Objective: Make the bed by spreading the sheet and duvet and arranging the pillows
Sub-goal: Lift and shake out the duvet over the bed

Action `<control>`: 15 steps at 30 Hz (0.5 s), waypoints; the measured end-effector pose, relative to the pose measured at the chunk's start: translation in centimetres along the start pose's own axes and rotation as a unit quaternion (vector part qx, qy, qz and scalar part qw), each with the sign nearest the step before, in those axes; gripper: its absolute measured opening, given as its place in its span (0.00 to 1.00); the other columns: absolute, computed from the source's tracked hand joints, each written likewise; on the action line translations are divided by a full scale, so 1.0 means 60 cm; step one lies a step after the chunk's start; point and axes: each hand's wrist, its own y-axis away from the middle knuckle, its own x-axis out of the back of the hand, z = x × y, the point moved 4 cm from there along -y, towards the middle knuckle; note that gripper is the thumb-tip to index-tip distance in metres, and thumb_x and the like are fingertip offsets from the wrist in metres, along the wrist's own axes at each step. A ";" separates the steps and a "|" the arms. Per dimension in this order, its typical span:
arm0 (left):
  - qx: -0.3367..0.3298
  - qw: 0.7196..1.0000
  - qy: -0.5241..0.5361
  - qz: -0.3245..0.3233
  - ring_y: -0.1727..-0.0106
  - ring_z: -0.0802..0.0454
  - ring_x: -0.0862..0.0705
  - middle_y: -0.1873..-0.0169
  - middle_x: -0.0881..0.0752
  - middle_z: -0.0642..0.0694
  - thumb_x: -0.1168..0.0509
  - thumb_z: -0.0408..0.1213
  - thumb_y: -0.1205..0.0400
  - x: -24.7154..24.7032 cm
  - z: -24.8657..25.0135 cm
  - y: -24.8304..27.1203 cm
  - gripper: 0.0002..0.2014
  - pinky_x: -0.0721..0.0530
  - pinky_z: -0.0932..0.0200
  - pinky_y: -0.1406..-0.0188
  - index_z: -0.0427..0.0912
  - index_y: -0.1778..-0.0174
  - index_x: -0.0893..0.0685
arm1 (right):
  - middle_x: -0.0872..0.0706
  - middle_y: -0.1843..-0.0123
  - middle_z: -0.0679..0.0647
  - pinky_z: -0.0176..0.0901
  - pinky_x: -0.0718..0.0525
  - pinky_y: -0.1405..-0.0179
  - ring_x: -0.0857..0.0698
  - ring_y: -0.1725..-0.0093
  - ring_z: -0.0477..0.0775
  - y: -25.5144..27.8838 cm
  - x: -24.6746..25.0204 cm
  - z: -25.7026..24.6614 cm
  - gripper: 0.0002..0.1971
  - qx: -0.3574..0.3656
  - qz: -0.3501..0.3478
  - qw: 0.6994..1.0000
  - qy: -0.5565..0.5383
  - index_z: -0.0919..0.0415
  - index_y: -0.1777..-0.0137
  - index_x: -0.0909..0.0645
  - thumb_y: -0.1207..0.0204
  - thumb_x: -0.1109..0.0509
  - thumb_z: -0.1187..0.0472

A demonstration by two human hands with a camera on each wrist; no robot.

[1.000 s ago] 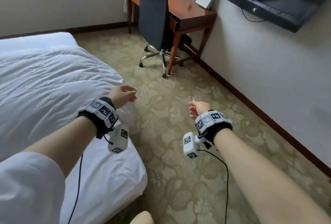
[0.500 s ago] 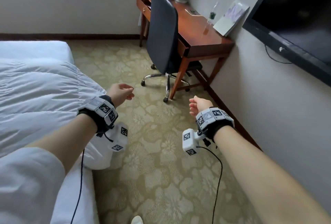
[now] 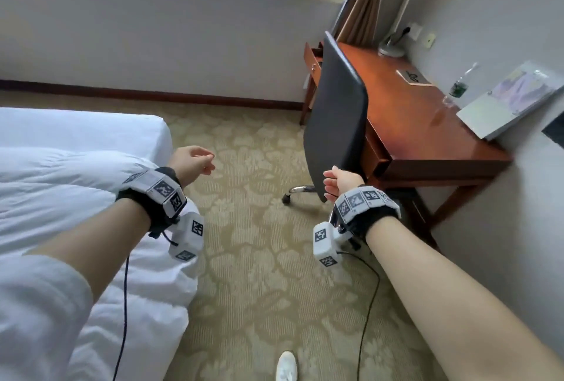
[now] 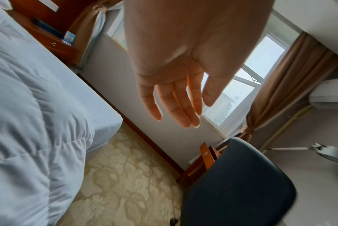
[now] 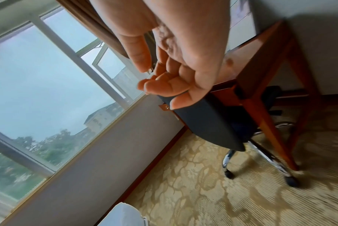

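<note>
Left hand (image 3: 190, 164) and right hand (image 3: 341, 181) both relaxed, empty, over carpet (image 3: 259, 274); duvet (image 3: 61, 197) beside left.

Duvet (image 3: 61, 197) on bed (image 3: 91, 130) left, chair (image 3: 335, 124) before desk (image 3: 427, 124) right

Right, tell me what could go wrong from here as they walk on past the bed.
The cables hanging from both wrist units dangle low and could snag on the office chair, which stands close ahead of the right hand.

The duvet bulges over the bed's edge beside the left hand; it may slide toward the carpet.

Both hands hold nothing.
</note>
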 end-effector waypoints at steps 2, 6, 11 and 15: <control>0.003 1.000 0.003 0.024 0.73 0.58 0.18 0.69 0.20 0.44 0.42 0.29 0.16 -0.002 0.031 -0.067 0.14 0.27 0.80 0.84 0.23 0.39 0.21 | 0.24 0.69 0.53 0.37 0.24 0.68 0.25 0.71 0.47 -0.081 -0.022 -0.061 0.19 0.010 -0.025 0.999 0.017 0.60 0.66 0.24 0.15 0.44 0.57; 0.014 0.996 0.018 0.082 0.69 0.56 0.19 0.68 0.18 0.44 0.41 0.30 0.16 0.017 0.067 -0.182 0.14 0.27 0.81 0.82 0.25 0.40 0.20 | 0.24 0.70 0.52 0.38 0.25 0.70 0.26 0.73 0.47 -0.218 -0.098 -0.174 0.18 0.023 -0.062 0.997 0.047 0.60 0.66 0.23 0.15 0.44 0.57; 0.067 0.983 0.058 0.161 0.81 0.66 0.18 0.69 0.20 0.42 0.43 0.31 0.15 0.072 0.034 -0.354 0.13 0.27 0.80 0.84 0.26 0.44 0.19 | 0.24 0.71 0.51 0.38 0.25 0.69 0.26 0.73 0.47 -0.383 -0.266 -0.282 0.19 0.028 -0.142 0.986 0.078 0.60 0.66 0.22 0.15 0.44 0.56; 0.087 0.973 0.077 0.197 0.77 0.62 0.16 0.68 0.18 0.44 0.45 0.35 0.14 0.134 0.013 -0.520 0.10 0.22 0.72 0.76 0.36 0.52 0.19 | 0.26 0.71 0.51 0.36 0.28 0.71 0.28 0.74 0.46 -0.516 -0.416 -0.377 0.18 0.035 -0.184 0.978 0.090 0.62 0.65 0.24 0.14 0.44 0.57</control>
